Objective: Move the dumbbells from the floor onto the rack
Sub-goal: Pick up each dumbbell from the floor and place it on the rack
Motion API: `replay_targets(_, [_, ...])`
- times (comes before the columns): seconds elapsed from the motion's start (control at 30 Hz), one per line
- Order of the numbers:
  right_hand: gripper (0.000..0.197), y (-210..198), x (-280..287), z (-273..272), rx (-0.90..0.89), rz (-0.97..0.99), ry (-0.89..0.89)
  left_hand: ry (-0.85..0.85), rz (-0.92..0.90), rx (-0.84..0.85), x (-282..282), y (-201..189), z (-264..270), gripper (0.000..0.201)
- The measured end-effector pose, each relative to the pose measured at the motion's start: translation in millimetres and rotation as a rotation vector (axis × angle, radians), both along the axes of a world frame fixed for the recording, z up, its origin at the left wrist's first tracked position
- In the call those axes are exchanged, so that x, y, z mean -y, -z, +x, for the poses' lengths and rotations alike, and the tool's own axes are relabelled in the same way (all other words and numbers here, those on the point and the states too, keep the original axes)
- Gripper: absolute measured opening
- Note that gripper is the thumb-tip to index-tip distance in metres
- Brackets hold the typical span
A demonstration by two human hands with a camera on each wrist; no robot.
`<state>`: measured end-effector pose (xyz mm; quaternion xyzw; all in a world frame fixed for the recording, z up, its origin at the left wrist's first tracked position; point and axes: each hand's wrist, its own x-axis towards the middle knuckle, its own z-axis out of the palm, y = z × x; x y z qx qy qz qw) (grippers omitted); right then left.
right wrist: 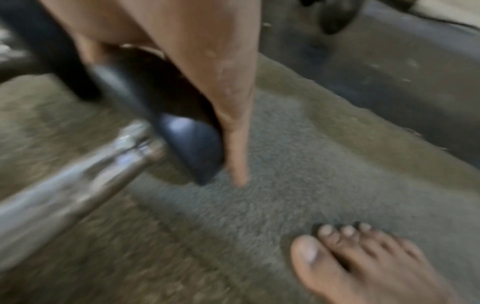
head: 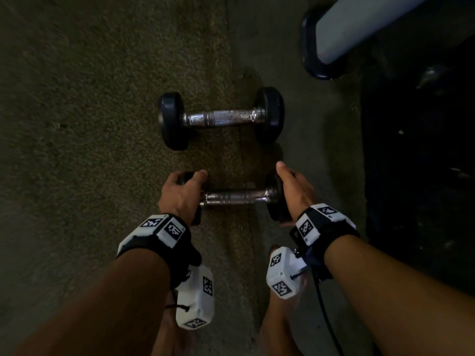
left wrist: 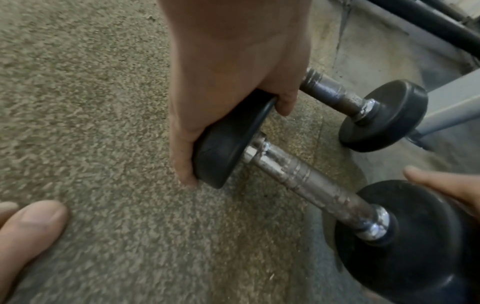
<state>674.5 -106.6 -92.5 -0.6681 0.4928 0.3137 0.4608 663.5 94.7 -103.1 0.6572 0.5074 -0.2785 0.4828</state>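
Two dumbbells with black round heads and worn steel handles lie side by side on the carpet. The far dumbbell (head: 221, 118) (left wrist: 384, 115) is untouched. At the near dumbbell (head: 236, 196) (left wrist: 311, 185), my left hand (head: 185, 191) (left wrist: 233, 133) grips the left head, thumb over the rim and fingertips down at the carpet. My right hand (head: 290, 191) (right wrist: 207, 82) lies flat against the outer face of the right head (right wrist: 189, 148). Its fingers are straight, one tip reaching the floor, and its thumb points forward. The right wrist view is blurred.
A pale grey rack beam (head: 359, 29) (left wrist: 454, 102) with a black end cap (head: 311, 47) stands at the far right, beyond the far dumbbell. A dark mat (head: 424, 176) runs along the right. My bare feet (right wrist: 363, 267) (left wrist: 26, 236) stand just behind the near dumbbell.
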Motion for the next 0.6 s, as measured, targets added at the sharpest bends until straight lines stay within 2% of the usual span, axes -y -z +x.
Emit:
replay_targets(0.23, [0.016, -4, -4, -7, 0.035, -0.008, -0.009, -0.005, 0.000, 0.040, -2, 1, -17, 0.047])
replay_targets(0.33, [0.031, -15, -9, -17, 0.058, -0.015, -0.021, -0.028, 0.009, 0.058, -4, -10, -30, 0.048])
replay_targets(0.43, [0.018, -43, -18, -32, 0.123, -0.018, 0.010, 0.001, 0.049, 0.112, -9, -36, -44, 0.042])
replay_targets(0.53, [0.025, -86, -26, -46, 0.182, -0.051, 0.015, 0.066, 0.078, 0.158, -18, -74, -49, 0.045])
replay_targets(0.6, [0.019, -124, -30, -46, 0.226, -0.057, 0.029, 0.110, 0.118, 0.174, -25, -110, -43, 0.042])
